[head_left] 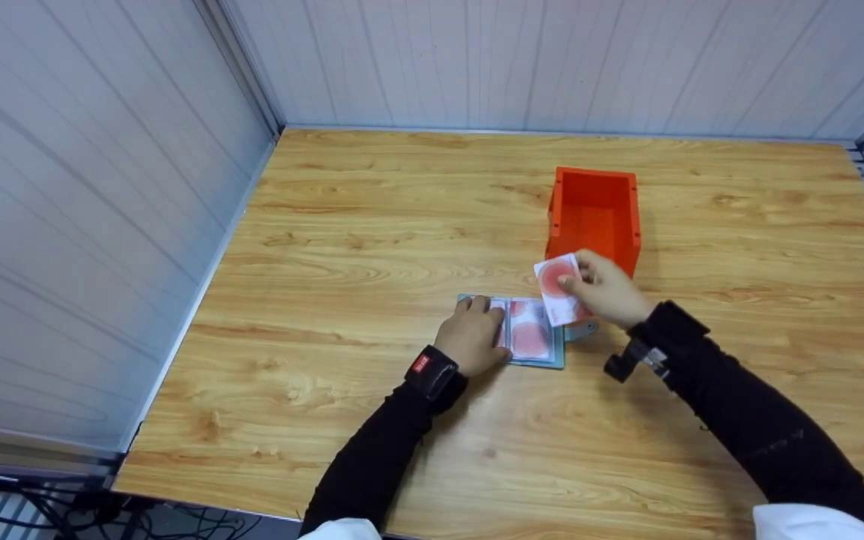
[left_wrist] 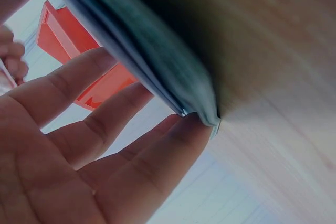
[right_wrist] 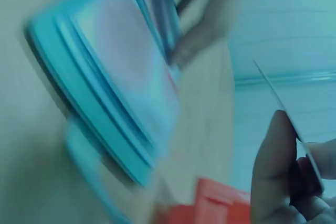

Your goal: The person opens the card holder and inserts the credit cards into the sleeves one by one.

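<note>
A teal-covered card holder (head_left: 558, 355) lies spread on the table, with red-and-white cards in its clear sleeves. My left hand (head_left: 472, 337) rests on its left page, fingers spread toward the far edge and the thumb by the middle fold. In the left wrist view those fingers (left_wrist: 123, 111) reach onto the holder's layered edge (left_wrist: 157, 51). Above the holder's right side, my right hand (head_left: 610, 289) pinches a white card (head_left: 554, 279) with a red circle between thumb and fingers. The right wrist view shows this card (right_wrist: 274, 89) nearly edge-on.
An orange-red bin (head_left: 598, 217) stands just behind my right hand, its inside facing up. A teal strap (head_left: 580, 330) sticks out from the holder's right side. Panelled walls (head_left: 432, 64) border the wood-grain table (head_left: 327, 262) at the back and left.
</note>
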`<action>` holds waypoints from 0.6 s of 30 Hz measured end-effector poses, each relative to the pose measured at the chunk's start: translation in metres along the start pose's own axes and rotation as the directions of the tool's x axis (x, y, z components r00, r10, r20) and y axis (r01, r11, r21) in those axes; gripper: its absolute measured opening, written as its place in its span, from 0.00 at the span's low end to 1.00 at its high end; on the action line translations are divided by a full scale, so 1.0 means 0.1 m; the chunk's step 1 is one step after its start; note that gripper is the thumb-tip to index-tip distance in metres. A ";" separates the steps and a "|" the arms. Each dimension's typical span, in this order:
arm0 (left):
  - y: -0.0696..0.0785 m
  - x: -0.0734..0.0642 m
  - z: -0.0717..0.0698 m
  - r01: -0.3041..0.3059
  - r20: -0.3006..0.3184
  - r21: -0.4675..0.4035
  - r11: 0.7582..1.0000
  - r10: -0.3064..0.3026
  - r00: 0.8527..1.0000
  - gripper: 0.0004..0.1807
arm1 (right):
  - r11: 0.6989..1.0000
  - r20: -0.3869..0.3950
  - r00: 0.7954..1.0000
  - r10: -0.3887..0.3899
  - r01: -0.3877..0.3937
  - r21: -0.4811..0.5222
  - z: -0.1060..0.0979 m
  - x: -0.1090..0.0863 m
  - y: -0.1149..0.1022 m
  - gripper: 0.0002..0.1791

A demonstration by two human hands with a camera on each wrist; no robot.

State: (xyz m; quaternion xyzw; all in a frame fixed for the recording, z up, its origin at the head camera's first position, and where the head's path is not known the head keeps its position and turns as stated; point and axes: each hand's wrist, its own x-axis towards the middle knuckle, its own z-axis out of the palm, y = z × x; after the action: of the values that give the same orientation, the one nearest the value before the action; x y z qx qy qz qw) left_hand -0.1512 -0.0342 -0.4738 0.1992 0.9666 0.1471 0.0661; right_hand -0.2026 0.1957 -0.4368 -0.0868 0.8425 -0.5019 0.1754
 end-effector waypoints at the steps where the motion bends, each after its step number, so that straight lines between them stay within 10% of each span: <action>1: 0.00 0.00 0.00 0.001 0.002 0.003 1.000 -0.001 1.000 0.28 | 1.000 0.006 1.000 0.001 -0.001 0.025 0.04 -0.02 0.04 0.15; 18: 0.00 0.01 0.00 0.015 0.028 0.004 1.000 -0.015 0.999 0.31 | 0.987 -0.035 0.997 0.062 -0.056 0.153 0.19 -0.11 0.58 0.16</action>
State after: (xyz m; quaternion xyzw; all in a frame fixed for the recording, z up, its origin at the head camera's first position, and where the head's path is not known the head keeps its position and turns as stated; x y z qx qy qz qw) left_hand -0.1526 -0.0338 -0.4740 0.1941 0.9673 0.1419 0.0803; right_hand -0.1835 0.2113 -0.4936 -0.0382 0.8075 -0.5607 0.1794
